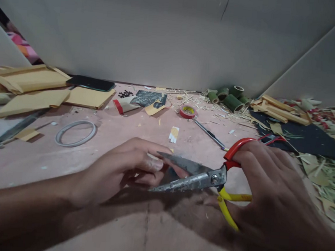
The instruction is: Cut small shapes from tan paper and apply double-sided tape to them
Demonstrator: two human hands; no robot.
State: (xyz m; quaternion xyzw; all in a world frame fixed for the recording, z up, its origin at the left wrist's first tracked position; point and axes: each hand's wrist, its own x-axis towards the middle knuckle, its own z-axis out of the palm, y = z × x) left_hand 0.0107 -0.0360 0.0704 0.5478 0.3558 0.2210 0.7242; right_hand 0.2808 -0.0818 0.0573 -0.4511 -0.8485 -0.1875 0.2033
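My right hand (270, 189) grips a pair of scissors (198, 177) by its red and yellow handles, with the worn metal blades parted and pointing left. My left hand (128, 169) is curled in a pinch right at the blade tips. It holds something small between the blades that I cannot make out. Both hands hover just above the pinkish floor (100, 151).
A roll of red tape (188, 111) and a pen (209, 134) lie ahead. Green bamboo tubes (231, 99) sit by the wall. Brown card sheets (35, 90), a phone (90, 83) and a wire ring (75, 133) lie at left. A black sheet (304, 137) and bamboo shavings lie at right.
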